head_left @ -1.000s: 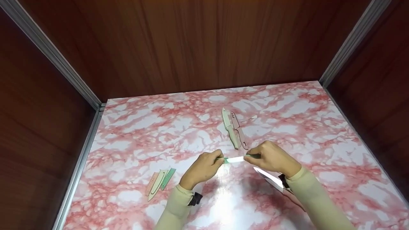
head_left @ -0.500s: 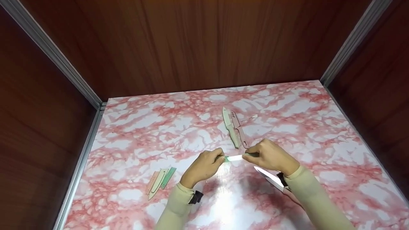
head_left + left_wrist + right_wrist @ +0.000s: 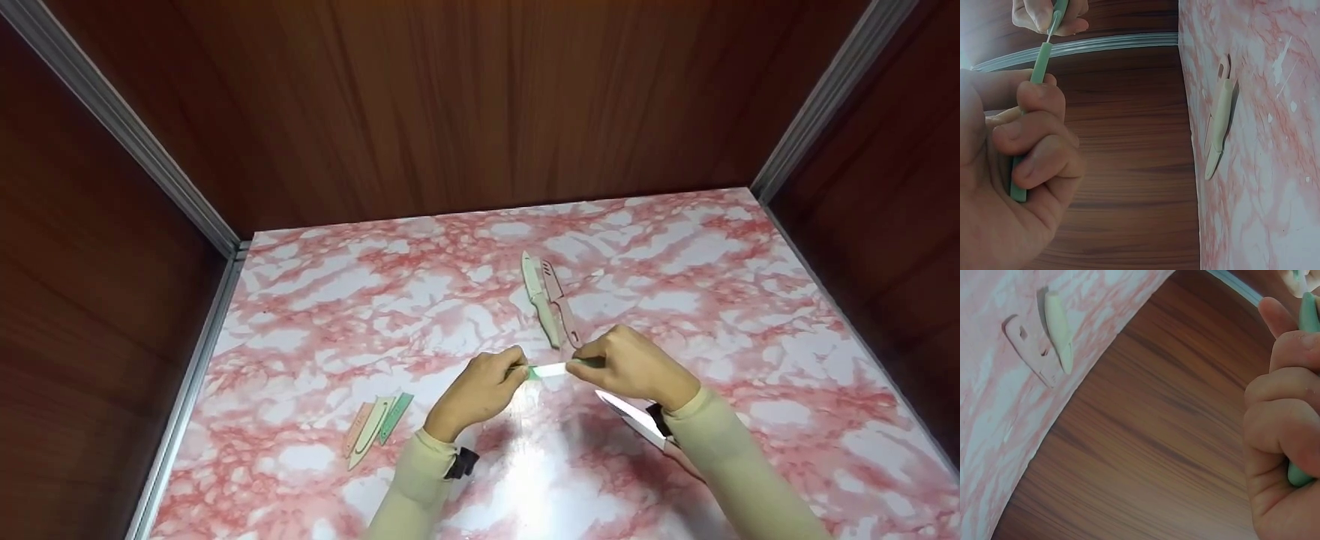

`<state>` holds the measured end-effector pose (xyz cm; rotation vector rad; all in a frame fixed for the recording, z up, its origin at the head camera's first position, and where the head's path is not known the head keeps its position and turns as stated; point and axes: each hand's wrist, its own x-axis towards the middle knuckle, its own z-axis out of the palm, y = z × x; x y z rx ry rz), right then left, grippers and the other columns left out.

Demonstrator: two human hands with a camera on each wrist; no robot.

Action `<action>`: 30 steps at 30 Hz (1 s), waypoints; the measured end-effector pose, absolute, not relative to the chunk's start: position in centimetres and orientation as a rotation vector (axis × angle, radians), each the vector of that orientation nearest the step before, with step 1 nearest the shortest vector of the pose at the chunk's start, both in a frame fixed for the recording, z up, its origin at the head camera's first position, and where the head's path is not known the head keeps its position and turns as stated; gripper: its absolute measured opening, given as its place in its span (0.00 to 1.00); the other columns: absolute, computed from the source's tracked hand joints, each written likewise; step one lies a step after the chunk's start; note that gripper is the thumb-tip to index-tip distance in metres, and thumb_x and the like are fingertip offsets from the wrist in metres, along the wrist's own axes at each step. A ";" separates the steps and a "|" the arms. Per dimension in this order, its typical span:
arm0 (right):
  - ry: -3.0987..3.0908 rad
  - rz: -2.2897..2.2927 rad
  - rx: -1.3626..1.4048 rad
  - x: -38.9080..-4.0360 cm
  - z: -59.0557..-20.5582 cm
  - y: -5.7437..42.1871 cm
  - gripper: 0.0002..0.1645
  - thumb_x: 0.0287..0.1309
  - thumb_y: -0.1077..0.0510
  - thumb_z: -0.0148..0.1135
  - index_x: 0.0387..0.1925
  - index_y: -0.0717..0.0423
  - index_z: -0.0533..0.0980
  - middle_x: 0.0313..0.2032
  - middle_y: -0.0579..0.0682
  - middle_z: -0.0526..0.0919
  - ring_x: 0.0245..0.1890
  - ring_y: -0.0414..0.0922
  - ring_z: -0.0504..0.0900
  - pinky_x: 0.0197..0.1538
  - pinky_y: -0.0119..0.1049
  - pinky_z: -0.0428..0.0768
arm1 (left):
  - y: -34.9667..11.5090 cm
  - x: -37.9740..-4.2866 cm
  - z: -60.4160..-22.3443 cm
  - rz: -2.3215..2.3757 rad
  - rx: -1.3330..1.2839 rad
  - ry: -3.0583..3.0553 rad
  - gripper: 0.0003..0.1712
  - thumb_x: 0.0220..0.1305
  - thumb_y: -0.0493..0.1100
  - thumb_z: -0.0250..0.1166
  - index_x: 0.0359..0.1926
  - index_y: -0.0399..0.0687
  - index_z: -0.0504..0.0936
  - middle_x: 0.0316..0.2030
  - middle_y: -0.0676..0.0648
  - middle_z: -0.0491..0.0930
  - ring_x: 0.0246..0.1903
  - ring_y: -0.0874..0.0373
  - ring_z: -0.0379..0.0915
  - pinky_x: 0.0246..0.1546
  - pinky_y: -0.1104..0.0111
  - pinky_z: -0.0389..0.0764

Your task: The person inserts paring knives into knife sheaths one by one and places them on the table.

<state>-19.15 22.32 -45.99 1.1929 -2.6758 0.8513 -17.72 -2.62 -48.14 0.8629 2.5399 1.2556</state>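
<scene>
In the head view my left hand [image 3: 476, 386] grips a flat green sheath [image 3: 1041, 62], its fingers curled round the length of it. A green-handled knife is in my right hand [image 3: 634, 364], its rounded handle [image 3: 1309, 312] enclosed by the fingers. Between the hands a short stretch of pale blade [image 3: 551, 370] shows, running into the sheath's mouth; its tip is hidden. In the left wrist view the blade appears edge-on, in line with the sheath. Both hands are held above the marbled table.
Beyond the hands lie a cream-handled knife [image 3: 546, 319] and a flat pink piece with slots [image 3: 553, 281]. Pink [image 3: 358, 429], cream [image 3: 371, 431] and green [image 3: 395, 418] sheaths lie together at left. A larger pink-handled knife [image 3: 645, 427] lies partly under the right forearm. Wood-grain panels [image 3: 480, 105] enclose the table [image 3: 300, 300].
My right hand has moved slightly left, towards the left hand. Less of the blade shows between the two hands. The left hand has barely moved.
</scene>
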 end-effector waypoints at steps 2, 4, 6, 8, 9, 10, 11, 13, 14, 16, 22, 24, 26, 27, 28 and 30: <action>-2.675 0.844 1.194 -19.1 -46.0 22.2 0.12 0.61 0.51 0.62 0.22 0.46 0.82 0.13 0.32 0.69 0.12 0.27 0.58 0.18 0.25 0.63 | -2.6 -17.7 -48.1 1.253 0.863 2.547 0.10 0.73 0.43 0.50 0.34 0.49 0.74 0.18 0.57 0.62 0.14 0.66 0.53 0.18 0.74 0.59; -2.673 0.839 1.193 -19.1 -46.0 22.2 0.12 0.61 0.51 0.62 0.22 0.45 0.82 0.13 0.33 0.69 0.12 0.27 0.58 0.18 0.25 0.63 | -2.5 -17.7 -48.2 1.252 0.863 2.554 0.10 0.72 0.43 0.50 0.33 0.49 0.74 0.17 0.57 0.62 0.14 0.66 0.53 0.18 0.74 0.59; -2.669 0.837 1.194 -19.1 -46.0 22.1 0.12 0.61 0.51 0.62 0.22 0.46 0.81 0.13 0.33 0.68 0.12 0.27 0.58 0.18 0.25 0.63 | -2.4 -17.7 -48.2 1.251 0.863 2.558 0.10 0.72 0.43 0.49 0.33 0.50 0.73 0.17 0.57 0.62 0.14 0.66 0.53 0.18 0.74 0.59; -2.669 0.841 1.194 -19.1 -46.0 22.0 0.12 0.61 0.51 0.62 0.22 0.46 0.82 0.13 0.33 0.69 0.12 0.27 0.58 0.18 0.25 0.63 | -2.3 -17.7 -48.2 1.252 0.866 2.556 0.10 0.73 0.44 0.49 0.33 0.50 0.73 0.17 0.57 0.62 0.14 0.66 0.54 0.19 0.73 0.59; -2.669 0.844 1.194 -19.1 -46.0 22.0 0.12 0.61 0.51 0.62 0.23 0.47 0.82 0.13 0.33 0.69 0.12 0.27 0.58 0.17 0.25 0.63 | -2.3 -17.7 -48.2 1.255 0.869 2.554 0.11 0.73 0.44 0.49 0.33 0.50 0.73 0.17 0.57 0.62 0.14 0.66 0.54 0.19 0.73 0.60; -2.667 0.847 1.198 -19.1 -46.0 21.9 0.12 0.61 0.51 0.62 0.23 0.47 0.82 0.13 0.33 0.68 0.12 0.27 0.58 0.17 0.25 0.62 | -2.2 -17.7 -48.2 1.256 0.871 2.551 0.11 0.73 0.44 0.49 0.33 0.48 0.74 0.17 0.57 0.62 0.14 0.66 0.54 0.19 0.73 0.60; -2.666 0.847 1.202 -19.1 -46.0 21.9 0.12 0.61 0.52 0.62 0.22 0.47 0.82 0.12 0.33 0.67 0.12 0.27 0.57 0.17 0.25 0.61 | -2.2 -17.7 -48.2 1.256 0.874 2.549 0.11 0.73 0.44 0.49 0.33 0.47 0.74 0.17 0.57 0.62 0.14 0.66 0.54 0.20 0.73 0.60; -2.658 0.850 1.212 -19.1 -46.0 21.8 0.14 0.61 0.52 0.61 0.21 0.48 0.81 0.12 0.33 0.65 0.12 0.27 0.56 0.17 0.24 0.60 | -2.2 -17.8 -48.2 1.257 0.876 2.543 0.11 0.73 0.44 0.49 0.34 0.47 0.74 0.17 0.57 0.62 0.15 0.66 0.54 0.20 0.73 0.61; -2.649 0.849 1.218 -19.2 -46.0 21.7 0.14 0.61 0.52 0.61 0.20 0.47 0.80 0.12 0.33 0.64 0.12 0.27 0.55 0.17 0.24 0.59 | -2.1 -17.8 -48.2 1.261 0.877 2.541 0.11 0.73 0.44 0.49 0.34 0.46 0.74 0.17 0.57 0.62 0.15 0.66 0.54 0.21 0.73 0.61; -2.634 0.847 1.228 -19.2 -46.0 21.6 0.16 0.61 0.52 0.61 0.17 0.46 0.77 0.11 0.33 0.61 0.12 0.27 0.54 0.17 0.23 0.57 | -2.1 -17.8 -48.2 1.268 0.883 2.543 0.11 0.73 0.44 0.49 0.34 0.46 0.74 0.18 0.57 0.62 0.15 0.66 0.54 0.21 0.73 0.61; -2.616 0.858 1.238 -19.2 -45.7 21.3 0.20 0.62 0.53 0.60 0.13 0.43 0.71 0.11 0.33 0.56 0.12 0.27 0.52 0.17 0.23 0.54 | -2.0 -17.9 -48.1 1.277 0.906 2.559 0.10 0.72 0.43 0.50 0.32 0.50 0.73 0.17 0.57 0.62 0.15 0.66 0.54 0.21 0.73 0.61; -2.619 0.862 1.237 -19.1 -45.7 21.2 0.21 0.62 0.52 0.60 0.13 0.43 0.70 0.11 0.33 0.55 0.12 0.27 0.52 0.18 0.23 0.54 | -2.0 -17.9 -48.1 1.277 0.911 2.557 0.10 0.72 0.43 0.50 0.32 0.50 0.73 0.17 0.57 0.62 0.15 0.66 0.54 0.20 0.73 0.60; -2.623 0.866 1.236 -19.1 -45.6 21.0 0.22 0.62 0.53 0.61 0.12 0.43 0.70 0.11 0.33 0.55 0.13 0.27 0.52 0.18 0.23 0.54 | -2.0 -17.9 -48.1 1.277 0.913 2.554 0.10 0.72 0.43 0.50 0.33 0.49 0.74 0.17 0.57 0.62 0.14 0.66 0.54 0.20 0.73 0.60; -2.625 0.868 1.236 -19.1 -45.6 21.0 0.22 0.62 0.53 0.61 0.12 0.43 0.69 0.11 0.33 0.55 0.13 0.27 0.52 0.18 0.23 0.53 | -2.0 -17.9 -48.1 1.276 0.912 2.552 0.10 0.72 0.43 0.50 0.33 0.49 0.73 0.17 0.57 0.62 0.14 0.66 0.54 0.20 0.73 0.60; -2.626 0.869 1.235 -19.0 -45.6 21.0 0.23 0.61 0.53 0.61 0.12 0.43 0.68 0.11 0.33 0.54 0.13 0.27 0.51 0.18 0.23 0.53 | -1.9 -17.8 -48.1 1.275 0.912 2.553 0.10 0.72 0.43 0.50 0.33 0.48 0.74 0.17 0.57 0.62 0.14 0.66 0.54 0.20 0.73 0.60; -2.625 0.875 1.235 -19.0 -45.5 20.9 0.22 0.61 0.53 0.61 0.12 0.43 0.69 0.11 0.33 0.54 0.13 0.27 0.51 0.17 0.22 0.53 | -1.9 -17.8 -48.0 1.275 0.907 2.553 0.10 0.72 0.43 0.50 0.32 0.48 0.74 0.17 0.57 0.62 0.14 0.66 0.54 0.20 0.73 0.60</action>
